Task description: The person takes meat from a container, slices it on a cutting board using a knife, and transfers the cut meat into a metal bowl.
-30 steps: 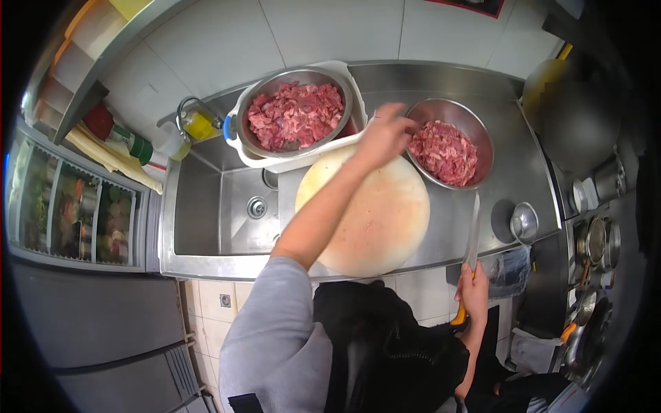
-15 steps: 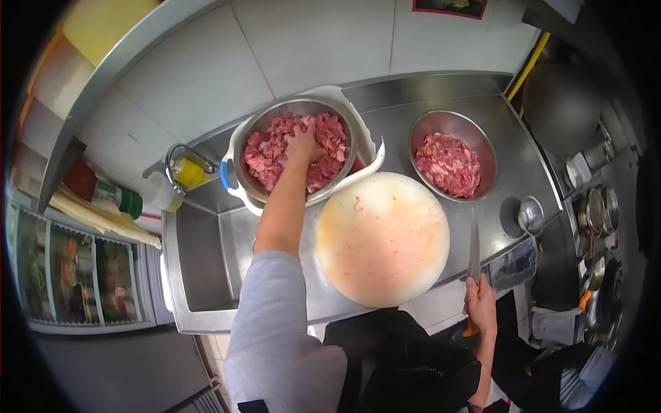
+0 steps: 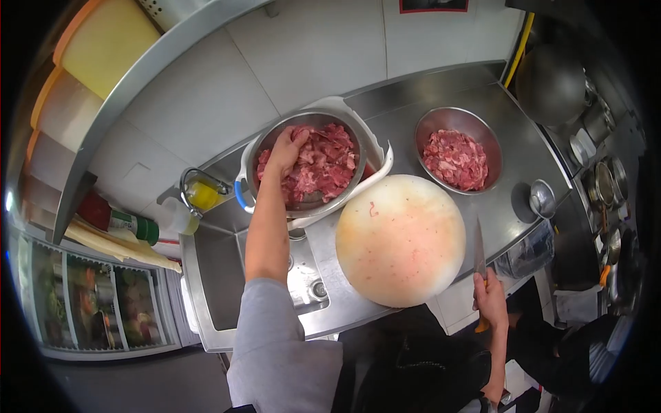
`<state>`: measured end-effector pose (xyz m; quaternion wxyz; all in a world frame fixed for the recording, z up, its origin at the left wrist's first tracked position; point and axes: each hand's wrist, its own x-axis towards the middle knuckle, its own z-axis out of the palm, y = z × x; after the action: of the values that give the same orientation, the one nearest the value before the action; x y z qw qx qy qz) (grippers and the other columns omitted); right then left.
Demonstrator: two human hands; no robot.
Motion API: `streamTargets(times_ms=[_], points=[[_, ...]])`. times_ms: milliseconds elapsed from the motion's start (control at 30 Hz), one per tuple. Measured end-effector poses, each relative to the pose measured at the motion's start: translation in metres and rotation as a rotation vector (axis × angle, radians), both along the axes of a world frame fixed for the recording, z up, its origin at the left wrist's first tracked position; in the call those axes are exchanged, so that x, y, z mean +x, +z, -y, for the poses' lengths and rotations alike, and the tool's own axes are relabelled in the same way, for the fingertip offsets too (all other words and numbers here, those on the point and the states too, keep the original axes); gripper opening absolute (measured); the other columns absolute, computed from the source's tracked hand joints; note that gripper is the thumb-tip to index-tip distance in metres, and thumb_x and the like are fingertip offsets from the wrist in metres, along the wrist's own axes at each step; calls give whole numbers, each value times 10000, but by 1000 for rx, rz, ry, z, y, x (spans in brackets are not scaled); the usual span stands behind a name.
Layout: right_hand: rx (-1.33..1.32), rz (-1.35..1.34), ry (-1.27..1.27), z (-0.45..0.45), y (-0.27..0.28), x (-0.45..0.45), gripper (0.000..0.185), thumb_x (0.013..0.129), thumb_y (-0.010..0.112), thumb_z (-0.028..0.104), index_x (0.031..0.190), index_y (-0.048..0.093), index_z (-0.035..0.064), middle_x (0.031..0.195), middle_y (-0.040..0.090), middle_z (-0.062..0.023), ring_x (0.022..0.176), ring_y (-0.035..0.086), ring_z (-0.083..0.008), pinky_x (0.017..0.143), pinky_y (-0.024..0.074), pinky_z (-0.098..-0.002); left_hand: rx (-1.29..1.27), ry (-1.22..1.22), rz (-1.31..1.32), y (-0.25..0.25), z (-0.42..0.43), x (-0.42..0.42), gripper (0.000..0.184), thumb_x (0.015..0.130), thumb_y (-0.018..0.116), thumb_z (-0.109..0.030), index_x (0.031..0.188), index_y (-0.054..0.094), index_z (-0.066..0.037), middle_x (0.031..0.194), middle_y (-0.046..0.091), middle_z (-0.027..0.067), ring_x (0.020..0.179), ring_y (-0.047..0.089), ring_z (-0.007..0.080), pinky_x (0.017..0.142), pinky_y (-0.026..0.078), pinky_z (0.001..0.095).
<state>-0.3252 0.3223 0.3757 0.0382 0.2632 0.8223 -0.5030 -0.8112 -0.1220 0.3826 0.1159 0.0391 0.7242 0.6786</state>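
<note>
My left hand (image 3: 288,148) is in the large metal bowl (image 3: 357,186), its fingers closed on the raw meat (image 3: 323,165) at the bowl's left back part. This bowl sits in a white plastic tub (image 3: 387,160). In my right hand (image 3: 489,297) is the orange handle of a knife (image 3: 480,249), its blade pointing away from me beside the round cutting board (image 3: 401,241). A small scrap of meat lies on the board. Cut meat (image 3: 456,160) fills part of a second metal bowl (image 3: 494,134) at the right back.
A sink (image 3: 217,268) with a faucet (image 3: 186,180) is on the left, below a metal shelf (image 3: 110,117). To the right are a ladle (image 3: 542,199), a plastic container (image 3: 529,255) and hanging pans (image 3: 604,186). A person's dark clothing shows at the lower right.
My left hand has gone from near the right bowl into the left bowl, then to its left back part, and closed on meat. My right hand keeps the knife. The view has shifted.
</note>
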Motion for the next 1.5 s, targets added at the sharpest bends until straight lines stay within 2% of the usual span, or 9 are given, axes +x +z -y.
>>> streamTargets(times_ms=[100, 333, 533, 733, 1067, 1133, 1300, 1367, 1500], points=[[14, -6, 59, 8, -1, -14, 311, 1139, 609, 277, 1042, 566, -16, 606, 592, -84, 455, 638, -189, 443, 511, -360, 154, -17, 68, 25, -5, 17, 456, 1181, 559, -369, 1475, 598, -23, 1324, 738, 149, 1139, 739, 261, 940, 644, 419], [30, -57, 136, 7, 5, -30, 313, 1136, 604, 271, 1008, 551, -9, 622, 619, -113, 447, 645, -214, 444, 512, -370, 399, -222, 161, 65, -5, 50, 496, 1193, 499, -405, 1534, 565, -50, 1431, 702, 157, 1188, 729, 304, 983, 653, 451], [10, -38, 129, -4, -5, -17, 323, 1132, 613, 281, 1001, 556, -9, 621, 619, -115, 453, 650, -228, 450, 508, -381, 282, -52, 146, 70, -13, 78, 433, 1205, 469, -362, 1519, 554, -76, 1454, 691, 121, 1209, 721, 260, 935, 638, 492], [16, -18, 95, -8, -3, -9, 334, 1133, 613, 304, 1021, 559, -6, 623, 624, -127, 485, 662, -239, 492, 519, -397, -433, 80, -408, 59, -10, 61, 365, 1173, 568, -297, 1404, 644, -24, 1200, 752, 91, 1057, 715, 150, 666, 616, 267], [54, -53, 142, -14, -13, 14, 337, 1136, 605, 327, 1024, 541, 15, 616, 643, -151, 509, 690, -294, 533, 525, -431, -22, -209, -310, 180, -73, 175, 328, 1180, 550, -286, 1352, 634, -19, 1074, 744, 66, 779, 717, 124, 580, 546, 240], [2, -57, 127, -13, -11, 18, 362, 1140, 616, 342, 1002, 553, 13, 641, 631, -91, 483, 657, -198, 485, 509, -365, 4, -315, -244, 169, -88, 198, 338, 1181, 548, -292, 1359, 625, -15, 1068, 746, 72, 765, 738, 148, 583, 547, 239], [70, 21, 127, -10, -3, 32, 374, 1141, 588, 382, 1060, 567, 18, 662, 670, -167, 538, 698, -300, 592, 546, -446, -185, -698, 138, 73, -144, 241, 400, 1111, 679, -328, 1359, 666, -15, 1035, 758, 88, 853, 787, 197, 732, 611, 293], [65, 40, 109, -8, -3, 40, 366, 1142, 587, 377, 1066, 570, 19, 660, 669, -165, 534, 695, -297, 591, 546, -445, -634, -736, -202, -20, -141, 248, 453, 1013, 770, -186, 1407, 650, 2, 1155, 742, 156, 1047, 765, 289, 913, 619, 381], [50, 73, 54, -5, 0, 54, 355, 1142, 588, 371, 1077, 581, 23, 658, 670, -165, 522, 688, -286, 590, 547, -447, -585, -502, -339, -81, -123, 260, 608, 860, 853, -78, 1431, 650, -31, 1379, 641, 234, 1286, 632, 399, 1096, 532, 466]])
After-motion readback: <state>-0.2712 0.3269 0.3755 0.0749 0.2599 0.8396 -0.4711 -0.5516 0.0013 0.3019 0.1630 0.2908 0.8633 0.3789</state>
